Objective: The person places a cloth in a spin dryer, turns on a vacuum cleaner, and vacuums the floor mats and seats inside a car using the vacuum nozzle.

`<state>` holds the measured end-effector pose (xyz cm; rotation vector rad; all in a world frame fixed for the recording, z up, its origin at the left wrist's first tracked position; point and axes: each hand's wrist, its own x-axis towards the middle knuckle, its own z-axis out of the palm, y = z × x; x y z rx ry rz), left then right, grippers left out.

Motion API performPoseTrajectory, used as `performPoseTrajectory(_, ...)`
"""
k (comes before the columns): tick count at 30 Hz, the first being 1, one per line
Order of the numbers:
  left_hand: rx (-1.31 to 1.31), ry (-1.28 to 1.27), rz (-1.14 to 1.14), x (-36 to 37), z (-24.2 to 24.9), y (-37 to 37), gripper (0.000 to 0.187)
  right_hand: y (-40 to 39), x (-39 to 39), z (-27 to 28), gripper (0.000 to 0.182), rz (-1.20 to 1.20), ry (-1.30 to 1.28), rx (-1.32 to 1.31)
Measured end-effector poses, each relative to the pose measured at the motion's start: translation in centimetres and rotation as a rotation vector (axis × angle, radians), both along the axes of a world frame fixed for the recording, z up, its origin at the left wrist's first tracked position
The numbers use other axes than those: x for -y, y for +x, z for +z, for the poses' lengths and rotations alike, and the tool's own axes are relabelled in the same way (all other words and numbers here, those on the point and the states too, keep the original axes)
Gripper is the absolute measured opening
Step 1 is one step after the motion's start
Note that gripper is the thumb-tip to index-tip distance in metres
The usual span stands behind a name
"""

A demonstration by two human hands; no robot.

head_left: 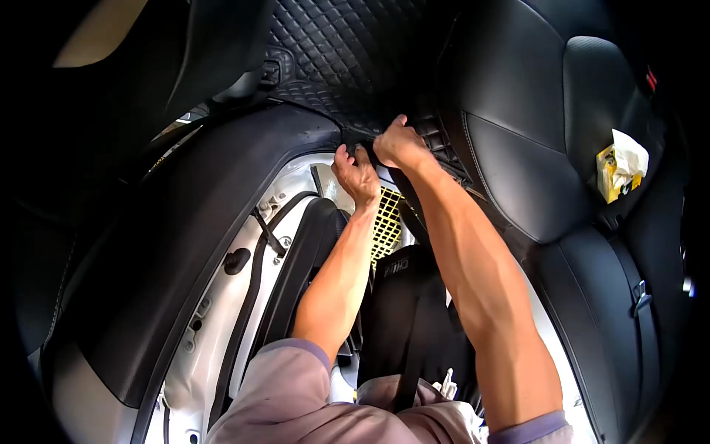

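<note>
Both arms reach forward to the lower edge of a car's door opening. My left hand (356, 175) is by the inner corner of the dark door panel (214, 192), its fingers curled up against dark trim; what they hold, if anything, is hidden. Just to its right, my right hand (400, 144) is closed at the edge of the quilted floor mat (333, 55), thumb on top, over a dark strip. Whatever lies between its fingers cannot be made out. The two hands are close together but apart.
A black leather seat (510, 155) stands on the right, with a yellow tissue pack (610, 177) on it. Behind it is another seat (592, 318) with a belt buckle. The white door frame (222, 311) and a yellow grid (387, 226) show below the hands.
</note>
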<state>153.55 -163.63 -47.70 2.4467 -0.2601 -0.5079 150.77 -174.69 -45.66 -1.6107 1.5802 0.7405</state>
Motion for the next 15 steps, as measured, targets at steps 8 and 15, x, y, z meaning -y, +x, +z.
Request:
performPoseTrajectory(8,-0.126,-0.041,0.295,0.3,-3.8,0.1,0.076,7.1,13.6,6.6,0.059,-0.123,0.099,0.556)
performPoseTrajectory(15,-0.295,0.208,0.258,0.4,-2.0,1.9,0.081,6.1,12.1,-3.0,0.047,0.349,0.113,0.238)
